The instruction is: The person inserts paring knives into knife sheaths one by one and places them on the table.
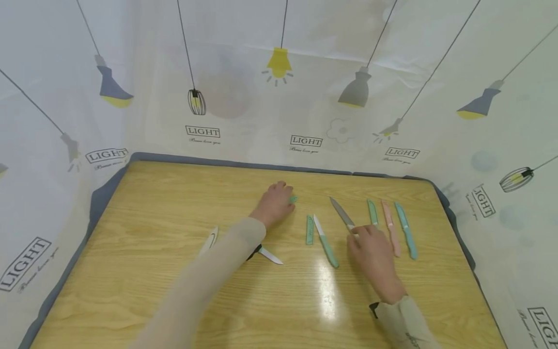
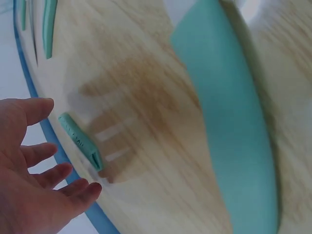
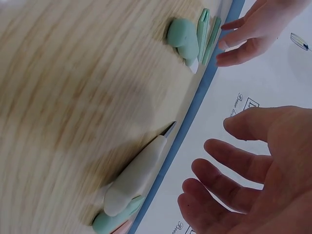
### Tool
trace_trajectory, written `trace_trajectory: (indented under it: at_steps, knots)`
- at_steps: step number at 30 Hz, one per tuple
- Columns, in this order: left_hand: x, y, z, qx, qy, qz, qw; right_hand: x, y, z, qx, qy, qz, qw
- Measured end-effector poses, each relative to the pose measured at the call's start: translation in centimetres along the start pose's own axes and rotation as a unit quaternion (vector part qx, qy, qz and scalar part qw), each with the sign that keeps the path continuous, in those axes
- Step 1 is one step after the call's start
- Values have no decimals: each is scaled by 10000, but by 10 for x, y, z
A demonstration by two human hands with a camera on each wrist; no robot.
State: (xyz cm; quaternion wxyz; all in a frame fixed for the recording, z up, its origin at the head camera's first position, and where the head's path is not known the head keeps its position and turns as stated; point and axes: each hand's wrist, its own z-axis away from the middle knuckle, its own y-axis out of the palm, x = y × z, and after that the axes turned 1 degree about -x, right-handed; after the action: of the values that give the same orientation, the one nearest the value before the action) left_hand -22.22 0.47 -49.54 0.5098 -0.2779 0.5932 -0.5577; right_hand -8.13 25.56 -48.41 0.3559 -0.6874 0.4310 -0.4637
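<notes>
My left hand [image 1: 274, 206] is at the far middle of the table, fingers spread beside a small green blade sheath [image 2: 80, 140]; it grips nothing. Beneath that forearm lies a knife with its white blade [image 1: 270, 255] bare and its teal handle [image 2: 234, 126] large in the left wrist view. My right hand [image 1: 372, 252] hovers over a knife with a grey blade [image 1: 342, 212] and white handle [image 3: 139, 175]. In the right wrist view its fingers are loosely bent and apart from the handle. Between the hands lie a green-handled knife [image 1: 328, 247] and a second green sheath [image 1: 310, 230].
Right of my right hand lie a green knife [image 1: 372, 211], a pink knife [image 1: 391, 232] and a blue knife [image 1: 407, 232], roughly parallel. A white pointed piece [image 1: 210, 240] is partly behind my left sleeve. Printed wall sheeting [image 1: 244, 106] surrounds the wooden table [image 1: 144, 218].
</notes>
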Motion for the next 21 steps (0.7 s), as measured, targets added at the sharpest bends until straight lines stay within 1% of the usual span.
trace_trajectory:
  at_steps: [4,8,10,13,18,21]
  knots:
    - [-2,7,-3,-56,-97,-276,9996,4,2,0,55,78,-20,10000]
    - [-2,8,-4,-152,-139,-447,9988,4,6,0,-140,-114,39,9998]
    - [-3,8,-4,-166,-145,-455,9987,3,7,1,-152,-133,67,9998]
    - [-3,9,-5,-183,-150,-356,9991,4,7,1,-58,-54,72,9999]
    - [-5,9,-5,-126,-198,-255,9994,7,7,2,173,115,48,9998]
    - [-7,8,-5,-34,-253,-320,9992,8,8,2,263,118,65,9996]
